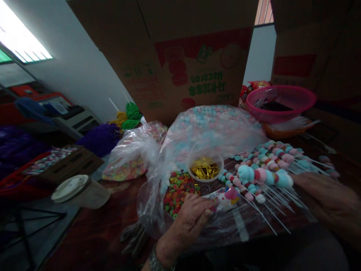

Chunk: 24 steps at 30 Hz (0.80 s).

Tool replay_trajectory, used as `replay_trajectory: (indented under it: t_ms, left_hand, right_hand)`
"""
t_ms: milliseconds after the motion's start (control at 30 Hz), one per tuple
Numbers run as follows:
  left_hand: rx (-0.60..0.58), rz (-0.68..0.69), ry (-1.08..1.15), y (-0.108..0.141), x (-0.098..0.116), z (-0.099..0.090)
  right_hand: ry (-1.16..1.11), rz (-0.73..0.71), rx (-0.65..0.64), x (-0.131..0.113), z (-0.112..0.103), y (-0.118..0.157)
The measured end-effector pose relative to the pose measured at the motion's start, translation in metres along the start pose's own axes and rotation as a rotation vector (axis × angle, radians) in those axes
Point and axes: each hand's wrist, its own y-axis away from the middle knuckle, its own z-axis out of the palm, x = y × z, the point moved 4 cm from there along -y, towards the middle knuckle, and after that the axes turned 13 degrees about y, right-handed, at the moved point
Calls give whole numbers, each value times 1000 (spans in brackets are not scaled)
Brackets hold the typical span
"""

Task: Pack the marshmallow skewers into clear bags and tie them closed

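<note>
My left hand (194, 216), a watch on its wrist, has its fingers closed on the end of a printed plastic wrapper (228, 196) at the table's near side. On the right, my right hand (324, 192) is blurred; the end of a skewer of blue, pink and red candy (263, 177) meets it, and its fingertips are hard to make out. More candy skewers (270, 156) lie in a pile beneath and behind, their white sticks pointing right. Colourful ring candies (179, 192) lie left of a clear bowl with gold ties (205, 170).
A large clear bag of pink and blue candy (211, 126) fills the middle, before a tall cardboard box (180, 64). Further right is a pink basin (282, 103). A lidded beige tub (81, 191) and a bag of ring candies (126, 167) are on the left.
</note>
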Motion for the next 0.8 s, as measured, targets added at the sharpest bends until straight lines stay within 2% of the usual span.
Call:
replay_trajectory:
  t_ms: [100,267,367,500,600,733,800]
  left_hand:
    - [-21,32,-6,-4,2,0]
    - [-26,40,-61,-8,7,1]
    - [-81,44,-148,-13,12,9]
    - [-115,50,-211,-23,15,27]
    - [-172,-29,-206,-28,12,40]
    - [-311,-211,-91,-30,9,53]
    - [-357,-259,-9,-32,10,56]
  right_hand:
    - [68,-114,-41,-6,-10,0]
    - [50,-216,-116,-13,-10,3]
    - [14,-211,-242,-19,-1,5]
    - [-75,-146,-332,-27,14,9]
    - [-147,-129,-414,-34,27,11]
    - [-156,-236,-492,-47,37,6]
    - [-157,-282,-546,-54,42,1]
